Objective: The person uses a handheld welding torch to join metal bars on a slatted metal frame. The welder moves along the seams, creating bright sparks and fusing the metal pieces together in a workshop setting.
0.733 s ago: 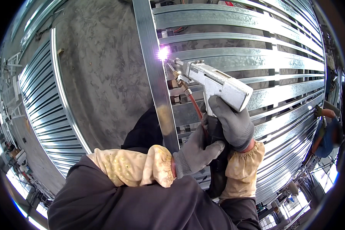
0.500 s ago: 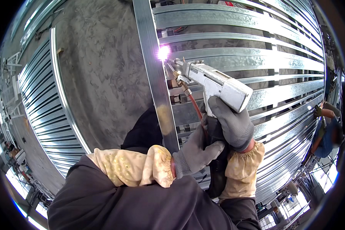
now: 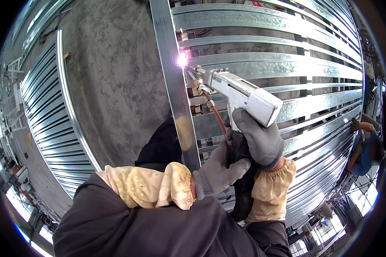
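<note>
A silver handheld welding gun (image 3: 246, 94) points up and left, its nozzle close to a bright pink-white flash (image 3: 182, 60). That light sits on the inner edge of a galvanized steel rail (image 3: 169, 70), where crosswise slats (image 3: 261, 64) meet it. My right hand (image 3: 261, 139), in a grey glove, is closed round the gun's black grip just under the body. Lower down, my gloved left hand (image 3: 218, 169) wraps the grip's other side, beside a red hose (image 3: 218, 119) that runs to brass fittings near the nozzle. Some fingers of both hands are hidden behind the grip.
Another slatted metal panel (image 3: 58, 124) lies to the left on the grey concrete floor (image 3: 116, 73). At the far right, a person in blue (image 3: 369, 150) is by the slatted frame's edge. A small brownish block (image 3: 67, 56) touches the left panel's rail.
The flash has changed shape a little and looks narrower. Gun and nozzle have hardly shifted, and both hands keep the same hold.
</note>
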A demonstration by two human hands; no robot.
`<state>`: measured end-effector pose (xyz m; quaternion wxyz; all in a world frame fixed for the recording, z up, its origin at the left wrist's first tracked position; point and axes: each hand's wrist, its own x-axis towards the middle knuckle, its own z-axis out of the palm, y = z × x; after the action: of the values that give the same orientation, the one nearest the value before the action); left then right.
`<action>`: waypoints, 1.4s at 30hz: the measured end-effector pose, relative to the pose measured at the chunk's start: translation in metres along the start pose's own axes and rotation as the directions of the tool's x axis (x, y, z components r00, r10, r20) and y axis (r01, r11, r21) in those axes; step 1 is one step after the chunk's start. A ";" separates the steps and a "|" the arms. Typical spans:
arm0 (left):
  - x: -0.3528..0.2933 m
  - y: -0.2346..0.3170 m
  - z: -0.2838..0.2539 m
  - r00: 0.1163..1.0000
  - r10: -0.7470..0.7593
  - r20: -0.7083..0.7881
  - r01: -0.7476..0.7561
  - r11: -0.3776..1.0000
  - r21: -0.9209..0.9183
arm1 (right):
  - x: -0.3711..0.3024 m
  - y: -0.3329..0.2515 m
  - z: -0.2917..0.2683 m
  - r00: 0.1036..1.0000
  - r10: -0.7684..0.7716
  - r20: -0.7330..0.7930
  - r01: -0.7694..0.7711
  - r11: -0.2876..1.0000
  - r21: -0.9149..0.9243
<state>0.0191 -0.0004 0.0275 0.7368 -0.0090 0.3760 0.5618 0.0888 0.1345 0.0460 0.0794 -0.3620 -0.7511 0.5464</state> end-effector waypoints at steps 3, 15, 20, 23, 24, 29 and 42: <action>-0.002 0.006 -0.002 0.998 -0.056 0.033 0.056 0.998 0.026 | 0.000 0.006 -0.003 0.958 -0.283 0.046 0.284 0.914 -0.291; -0.003 0.004 0.000 0.999 -0.010 0.041 0.010 1.000 0.006 | -0.004 0.003 -0.001 0.976 -0.214 0.043 0.218 0.946 -0.239; -0.002 0.002 -0.001 0.999 0.010 0.049 -0.010 1.000 0.001 | -0.003 0.004 -0.002 0.944 -0.326 0.044 0.321 0.887 -0.332; -0.002 -0.002 -0.001 0.999 0.025 0.047 -0.025 1.000 -0.017 | -0.003 0.005 -0.002 0.924 -0.379 0.047 0.364 0.838 -0.407; -0.002 -0.001 0.000 0.999 0.024 0.038 -0.024 1.000 -0.016 | -0.003 0.005 -0.002 0.920 -0.389 0.050 0.372 0.823 -0.429; -0.002 -0.002 -0.003 0.998 0.011 0.055 -0.012 1.000 0.006 | -0.001 0.002 -0.003 0.906 -0.419 0.056 0.397 0.799 -0.451; -0.004 0.000 -0.002 0.999 0.025 0.035 -0.026 0.999 0.033 | -0.002 -0.007 -0.001 0.957 -0.284 0.059 0.287 0.894 -0.345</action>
<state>0.0176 -0.0051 0.0284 0.7360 0.0179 0.3725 0.5650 0.0872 0.1327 0.0534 0.0906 -0.2543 -0.8814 0.3877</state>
